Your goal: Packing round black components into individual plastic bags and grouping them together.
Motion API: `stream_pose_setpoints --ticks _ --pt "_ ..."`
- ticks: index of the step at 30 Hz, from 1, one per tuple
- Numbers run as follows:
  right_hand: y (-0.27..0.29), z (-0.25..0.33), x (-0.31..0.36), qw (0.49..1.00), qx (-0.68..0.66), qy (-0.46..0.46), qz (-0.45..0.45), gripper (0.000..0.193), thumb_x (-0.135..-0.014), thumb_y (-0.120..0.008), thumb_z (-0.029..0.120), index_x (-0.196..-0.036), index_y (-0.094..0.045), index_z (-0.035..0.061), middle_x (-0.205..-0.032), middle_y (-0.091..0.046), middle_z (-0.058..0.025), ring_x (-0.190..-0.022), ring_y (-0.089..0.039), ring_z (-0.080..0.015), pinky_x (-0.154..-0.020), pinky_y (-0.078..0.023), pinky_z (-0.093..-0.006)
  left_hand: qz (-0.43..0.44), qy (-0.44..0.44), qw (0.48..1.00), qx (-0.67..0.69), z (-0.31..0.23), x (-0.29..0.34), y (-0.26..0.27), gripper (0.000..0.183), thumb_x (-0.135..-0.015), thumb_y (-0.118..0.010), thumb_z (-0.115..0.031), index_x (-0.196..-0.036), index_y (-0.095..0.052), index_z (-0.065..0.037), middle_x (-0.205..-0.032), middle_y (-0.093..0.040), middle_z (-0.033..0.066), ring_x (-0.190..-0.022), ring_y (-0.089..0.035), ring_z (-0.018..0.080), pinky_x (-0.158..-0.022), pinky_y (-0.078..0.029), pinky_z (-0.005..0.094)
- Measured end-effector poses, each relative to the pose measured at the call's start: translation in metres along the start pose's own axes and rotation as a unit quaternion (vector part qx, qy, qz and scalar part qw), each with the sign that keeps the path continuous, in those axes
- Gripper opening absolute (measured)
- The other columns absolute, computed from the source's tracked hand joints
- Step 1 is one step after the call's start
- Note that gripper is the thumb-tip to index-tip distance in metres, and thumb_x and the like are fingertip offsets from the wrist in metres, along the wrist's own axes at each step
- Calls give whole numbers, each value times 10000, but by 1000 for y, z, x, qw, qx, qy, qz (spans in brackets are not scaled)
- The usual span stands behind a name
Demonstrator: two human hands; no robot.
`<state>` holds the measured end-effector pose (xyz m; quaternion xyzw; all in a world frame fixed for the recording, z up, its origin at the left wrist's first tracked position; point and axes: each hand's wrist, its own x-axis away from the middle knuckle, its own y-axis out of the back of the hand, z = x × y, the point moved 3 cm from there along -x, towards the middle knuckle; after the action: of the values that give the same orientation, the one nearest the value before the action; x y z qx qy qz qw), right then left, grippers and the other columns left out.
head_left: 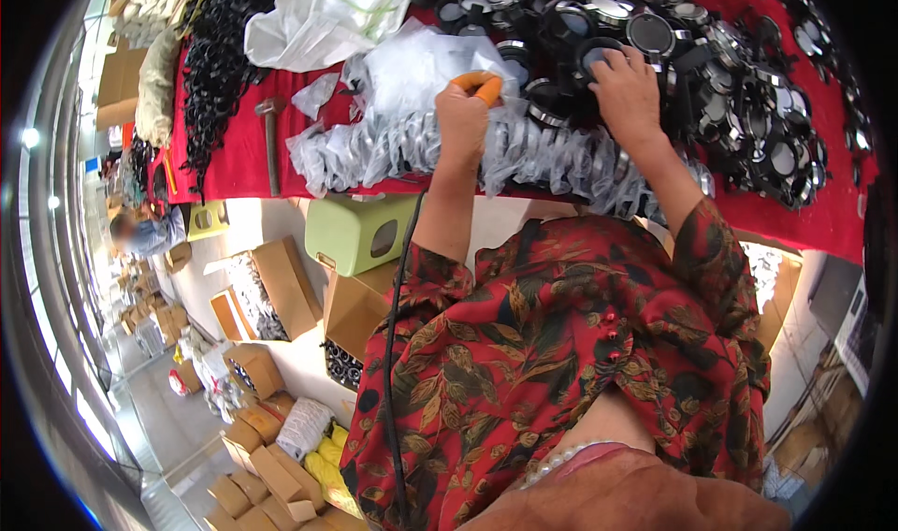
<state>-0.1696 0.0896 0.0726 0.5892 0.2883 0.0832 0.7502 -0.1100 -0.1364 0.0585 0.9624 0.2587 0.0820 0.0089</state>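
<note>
Orange covers sit on the fingers of my left hand (pixel 463 115), which pinch the edge of a clear plastic bag (pixel 510 84). Beneath that hand lies a heap of thin clear bags (pixel 412 68). My right hand (pixel 625 91) reaches over the pile, fingers bent and apart, at a round black-rimmed piece (pixel 595 52); its fingertips are partly hidden. More round pieces (pixel 652 33) with black rims and silver-grey faces lie around it. Along the near table edge runs a row of bagged round pieces (pixel 374 152), standing on edge against one another.
A hammer (pixel 271 143) lies on the red tablecloth (pixel 234 152) at left, beside a heap of black parts (pixel 220 72). A white sack (pixel 313 21) lies at the back. Below stand a green stool (pixel 351 227) and cardboard boxes (pixel 285 288). Another person (pixel 159 232) is far left.
</note>
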Motion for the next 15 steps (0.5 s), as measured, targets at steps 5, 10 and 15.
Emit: stream_pose_setpoints --ticks 5,10,15 --pt "12 -10 2 991 -106 18 -76 187 -739 -695 108 -907 -647 41 -1048 -631 -70 -1093 -538 -333 -914 -426 -428 41 58 991 114 3 9 7 160 -824 -665 -41 -945 -632 58 -836 -639 79 -697 -607 127 -611 -526 249" --pt "43 18 16 899 -438 -31 -4 236 -780 -672 94 -994 -616 10 -1107 -624 -116 -1121 -548 -324 -965 -412 -395 48 63 988 136 -2 18 -5 157 -826 -661 -26 -958 -621 48 -858 -641 81 -706 -609 129 -627 -528 249" --pt "14 47 18 874 -485 14 8 252 -815 -639 108 -1035 -598 -8 -1108 -614 -155 -1128 -548 -306 -963 -412 -377 28 26 973 227 -1 23 -27 143 -841 -649 -13 -967 -615 46 -881 -642 69 -714 -607 126 -660 -529 254"
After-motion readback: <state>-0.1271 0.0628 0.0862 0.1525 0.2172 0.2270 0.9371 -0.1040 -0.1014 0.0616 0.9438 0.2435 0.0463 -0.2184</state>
